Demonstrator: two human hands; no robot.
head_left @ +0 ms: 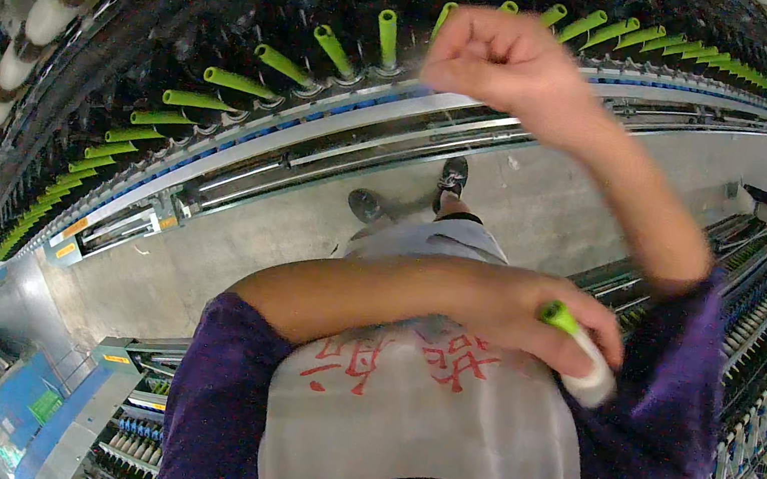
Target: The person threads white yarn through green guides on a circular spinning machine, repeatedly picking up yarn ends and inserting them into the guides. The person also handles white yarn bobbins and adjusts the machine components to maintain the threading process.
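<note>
My left forearm crosses in front of the apron, and my left hand (557, 324) is closed round a yarn bobbin (591, 381), a green tube with white yarn wound on it. The tube's green open end sticks out between thumb and fingers. Farther off, my right hand (509, 63) is raised over a row of green tubes (336, 51) on the spinning frame. Its fingers are curled in, slightly blurred, and whatever they may hold is too small to make out. One green tube partly shows just behind the knuckles.
A metal rail (214, 160) runs along the frame below the tubes. White yarn packages (54, 12) hang along the upper left. Another machine with rows of bobbins (762, 404) stands on the right. My shoes (453, 175) are on the grey aisle floor (303, 236).
</note>
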